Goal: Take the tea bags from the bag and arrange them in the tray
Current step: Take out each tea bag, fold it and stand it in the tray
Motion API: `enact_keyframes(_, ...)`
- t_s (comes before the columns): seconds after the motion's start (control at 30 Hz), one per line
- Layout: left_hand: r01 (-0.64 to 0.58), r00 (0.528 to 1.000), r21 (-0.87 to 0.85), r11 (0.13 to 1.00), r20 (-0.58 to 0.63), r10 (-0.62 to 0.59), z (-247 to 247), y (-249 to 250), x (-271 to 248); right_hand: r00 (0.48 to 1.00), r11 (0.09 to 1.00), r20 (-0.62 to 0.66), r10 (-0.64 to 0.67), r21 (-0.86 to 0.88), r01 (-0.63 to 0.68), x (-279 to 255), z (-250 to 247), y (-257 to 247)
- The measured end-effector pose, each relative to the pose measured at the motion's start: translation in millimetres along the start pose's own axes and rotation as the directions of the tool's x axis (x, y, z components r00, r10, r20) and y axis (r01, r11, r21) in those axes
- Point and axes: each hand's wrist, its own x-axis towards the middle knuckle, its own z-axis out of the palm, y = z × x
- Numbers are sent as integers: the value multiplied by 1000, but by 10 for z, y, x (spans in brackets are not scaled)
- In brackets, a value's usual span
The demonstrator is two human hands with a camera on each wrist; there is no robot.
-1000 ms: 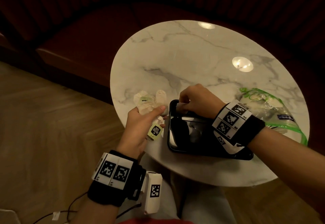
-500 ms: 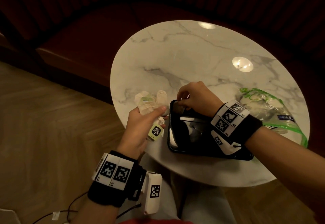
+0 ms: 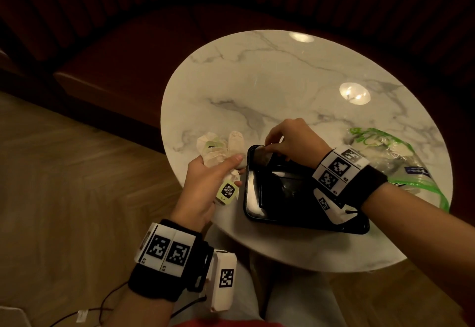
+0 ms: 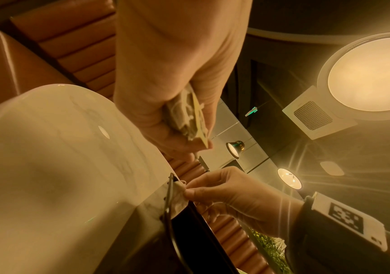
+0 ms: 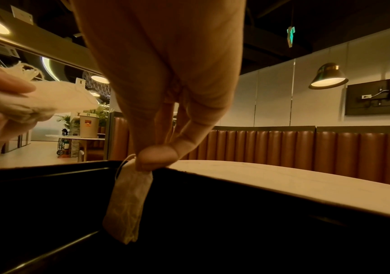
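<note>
Round white marble-patterned table (image 3: 282, 90), person seated at its near edge. Glossy black rectangular plastic tray (image 3: 257, 198) lies on the table near that edge; all places below are given relative to the tray. Clear plastic zip bag with green seal (image 3: 401, 162) lies to the tray's right, partly behind the right forearm, contents hard to make out. Left hand (image 3: 205, 185), just off the tray's left rim, is closed round a bundle of white paper tea bags (image 3: 218, 149), thumb clamped over them; a pale green tag with black print (image 3: 227, 191) dangles below the fingers. Right hand (image 3: 290, 138), at the tray's far-left corner, pinches a single white tea bag (image 5: 128, 205) by its top edge between thumb and fingertip; the bag hangs inside the tray wall, apparently not yet flat on the floor. Risks, judged: loose strings in the left bundle may snag and drag out extra bags; released while upright, the single bag could lean on the wall or land crooked.
</note>
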Motion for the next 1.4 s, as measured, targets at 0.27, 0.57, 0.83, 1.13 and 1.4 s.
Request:
enact_keyframes(0.27, 9, 1000, -15, 1000, 4, -8, 7, 5, 1, 999, 999, -16, 38, 7, -38, 36, -32, 34)
enact_keyframes(0.57, 16, 1000, -25, 1000, 23, -15, 13, 7, 9, 994, 999, -95, -51, 11, 52, -28, -115, -62)
enact_keyframes(0.83, 33, 994, 0, 999, 104, -33, 41, 15, -21, 973, 947, 30, -229, 237, 216, -183, -220, -326)
enact_keyframes(1.13, 69, 993, -95, 993, 98, -59, -1, 73, -32, 988, 877, -56, -143, 456, 153, -255, -315, -193)
enact_keyframes(1.4, 81, 997, -89, 993, 12, -81, -76, 59, 24, 997, 968, -39, -60, 243, 67, -305, -219, 5)
